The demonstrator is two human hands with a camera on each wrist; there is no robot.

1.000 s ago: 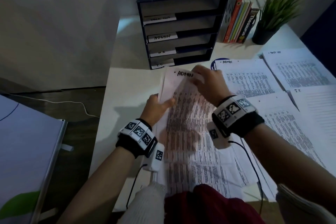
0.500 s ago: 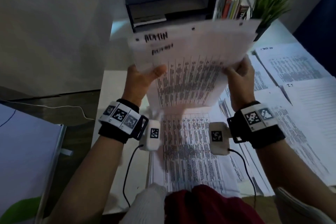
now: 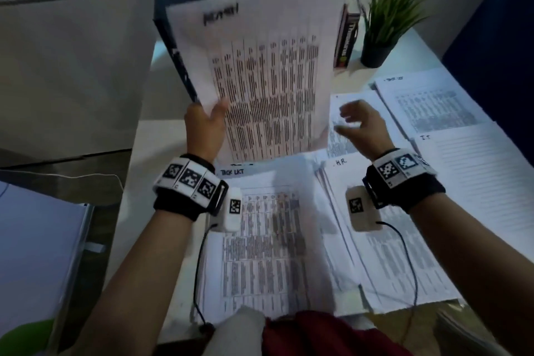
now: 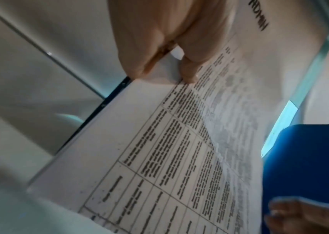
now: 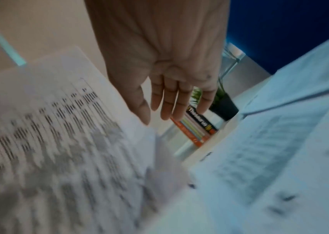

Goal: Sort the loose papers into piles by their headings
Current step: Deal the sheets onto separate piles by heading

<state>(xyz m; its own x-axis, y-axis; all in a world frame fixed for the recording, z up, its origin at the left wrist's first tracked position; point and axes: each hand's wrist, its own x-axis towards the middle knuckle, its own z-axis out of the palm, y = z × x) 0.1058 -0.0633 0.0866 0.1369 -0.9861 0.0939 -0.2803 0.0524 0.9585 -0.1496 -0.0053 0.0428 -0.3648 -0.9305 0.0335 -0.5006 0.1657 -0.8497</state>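
Note:
My left hand (image 3: pixel 212 115) (image 4: pixel 171 69) pinches the left edge of the ADMIN sheets (image 3: pixel 260 72) (image 4: pixel 179 142), held up tilted above the desk. They hide most of the dark paper organizer behind them. My right hand (image 3: pixel 357 121) (image 5: pixel 171 104) hovers just right of the sheets, fingers relaxed and holding nothing. Flat below lies a TASK LIST sheet (image 3: pixel 260 240) on the loose stack. To its right sit piles headed HR (image 3: pixel 390 254), IT (image 3: pixel 485 182), another task list pile (image 3: pixel 427 101) and a pile (image 3: pixel 341 141) under my right hand.
A potted plant (image 3: pixel 384 29) and upright books (image 3: pixel 346 37) (image 5: pixel 197 126) stand at the back right of the white desk (image 3: pixel 144 167). A blue panel (image 3: pixel 497 37) rises to the right. Left of the desk is floor, a cable and a whiteboard edge (image 3: pixel 75 240).
The ADMIN sheets rose from the stack and stand more upright. My right hand let go of their right edge and moved away; the TASK LIST sheet now shows underneath.

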